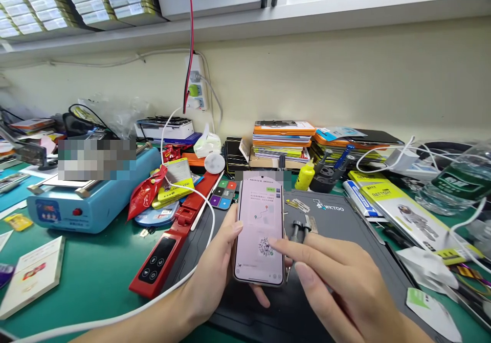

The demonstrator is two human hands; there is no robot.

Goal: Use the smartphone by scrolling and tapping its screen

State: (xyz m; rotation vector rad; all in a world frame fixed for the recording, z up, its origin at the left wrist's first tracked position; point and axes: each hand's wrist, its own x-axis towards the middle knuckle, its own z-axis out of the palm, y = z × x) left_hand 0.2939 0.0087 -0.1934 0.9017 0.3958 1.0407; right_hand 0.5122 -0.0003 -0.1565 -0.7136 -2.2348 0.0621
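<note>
One left hand grips the phone, long axis twelve-to-six. The empty right hand, index extended, has it at ten o'clock.

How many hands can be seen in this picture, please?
2: the left hand holds the phone; the right hand, on the right of it, points at its screen. No others show.

Tiny text on phone illegible
</note>
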